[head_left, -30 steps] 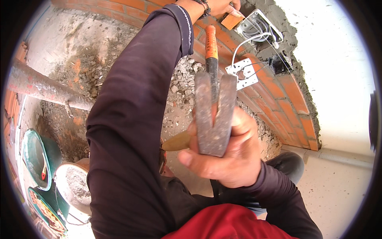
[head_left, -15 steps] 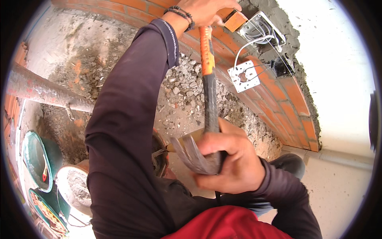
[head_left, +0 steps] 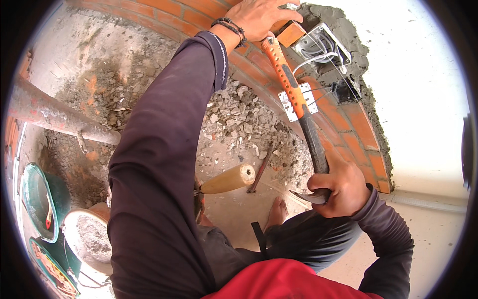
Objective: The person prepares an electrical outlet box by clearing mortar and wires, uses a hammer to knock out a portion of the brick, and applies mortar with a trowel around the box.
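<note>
Up at the brick wall (head_left: 361, 122), my left hand (head_left: 254, 19) holds a small orange brick piece (head_left: 291, 34), its fingers over the top and thumb on the near side. My right hand (head_left: 344, 187) is closed around a claw hammer (head_left: 291, 82) at its head end. The claw sticks out to the left below the thumb. The orange grip points up and away, its butt close to my left thumb and the brick piece. Behind the handle hangs a white perforated plate (head_left: 312, 102) on thin wires. An electrical box (head_left: 321, 45) sits in grey mortar beside the brick piece.
A black box (head_left: 347, 91) is set in the wall edge. Rubble (head_left: 234, 117) lies along the wall foot. A wooden-handled tool (head_left: 229, 179) juts out by my left sleeve. Green buckets (head_left: 42, 202) and a pail of grey powder (head_left: 89, 239) stand left, below a rusty pole (head_left: 64, 114).
The hammer's head has swung right and away from my body with my right hand, and its handle now slants across the white plate. My left hand stays at the brick piece.
</note>
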Action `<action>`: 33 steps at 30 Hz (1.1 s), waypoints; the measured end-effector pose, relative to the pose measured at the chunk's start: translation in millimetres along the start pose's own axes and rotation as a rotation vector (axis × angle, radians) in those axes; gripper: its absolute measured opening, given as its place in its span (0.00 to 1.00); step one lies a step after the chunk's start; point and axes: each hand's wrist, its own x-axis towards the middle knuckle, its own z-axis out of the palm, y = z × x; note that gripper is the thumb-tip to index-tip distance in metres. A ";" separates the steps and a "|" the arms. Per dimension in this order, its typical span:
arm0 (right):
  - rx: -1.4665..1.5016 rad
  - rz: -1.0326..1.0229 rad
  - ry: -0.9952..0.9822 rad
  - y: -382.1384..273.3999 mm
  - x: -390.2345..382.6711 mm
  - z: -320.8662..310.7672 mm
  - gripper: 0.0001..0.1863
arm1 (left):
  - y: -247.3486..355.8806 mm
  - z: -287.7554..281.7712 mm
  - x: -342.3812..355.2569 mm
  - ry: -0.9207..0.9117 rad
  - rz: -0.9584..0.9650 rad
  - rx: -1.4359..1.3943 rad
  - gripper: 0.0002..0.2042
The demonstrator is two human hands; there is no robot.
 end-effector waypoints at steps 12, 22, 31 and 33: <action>-0.008 -0.069 0.052 41.3 -0.2 4.7 0.15 | -5.9 -14.7 -3.2 -0.046 0.075 -0.055 0.31; -0.045 -0.044 0.056 40.6 -0.9 6.7 0.14 | 4.5 -21.7 1.9 -0.116 0.027 -0.076 0.32; 0.005 -0.032 0.121 39.9 -5.8 11.7 0.15 | 6.9 -14.2 1.6 -0.054 0.006 -0.102 0.28; 0.018 -0.046 0.133 39.5 -6.0 10.5 0.15 | 10.4 -14.5 1.7 -0.045 0.004 -0.082 0.26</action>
